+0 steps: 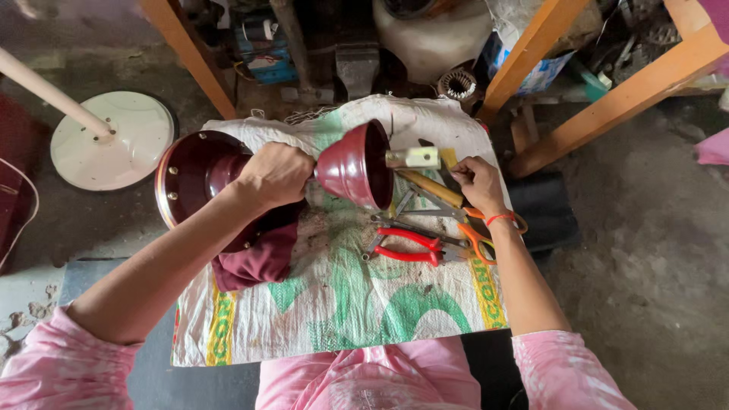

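Note:
My left hand (275, 175) grips the neck of a maroon ceiling fan body, between its round motor housing (194, 178) and a maroon bell-shaped cup (355, 165) that opens to the right. A cream connector block (414, 157) sticks out of the cup's mouth. My right hand (476, 180) reaches among the tools on a white woven sack (334, 304), its fingers on a yellow-handled tool (433, 187). Red-handled pliers (406, 247) and orange-handled scissors (480, 237) lie just below that hand.
A maroon cloth (258, 258) lies under the fan housing. A white round stand base with a pole (114, 140) stands at the left. Orange wooden legs (607, 102), a metal vise (357, 68) and a motor stator (457, 83) crowd the far side.

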